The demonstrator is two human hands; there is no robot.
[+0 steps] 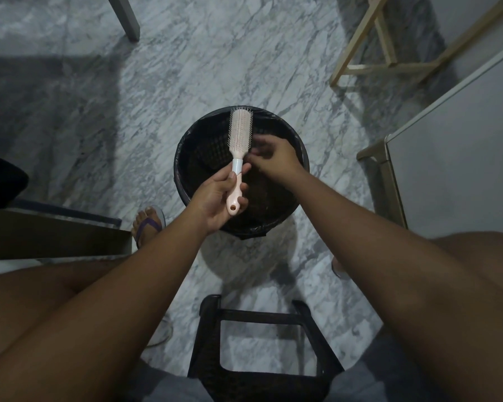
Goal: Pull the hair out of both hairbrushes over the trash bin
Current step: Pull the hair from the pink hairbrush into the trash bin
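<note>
A dark desk edge [55, 236] is seen at the left side, with a foot in a purple sandal [147, 224] on the marble floor [145, 91] just beside it. The left hand [218, 198] is closed around the lower handle of a pink hairbrush [238, 152], the thumb laid along the white neck of the handle. The brush is held upright and slightly tilted, its bristled head pointing away from the person and lying over the far rim of the trash bin [301, 158]. The bin, lined with a black bag, stands on the floor between the two forearms. The right hand [273, 155] is held just beside the right edge of the brush, at the base of the bristles, with the fingertips [254, 161] pinched narrowly together; whether a strand of hair is caught between them cannot be told. Both hands are held above the open mouth of the bin. A black stool [262, 338] is seen near the bottom edge, and a white cabinet [453, 158] at the right.
</note>
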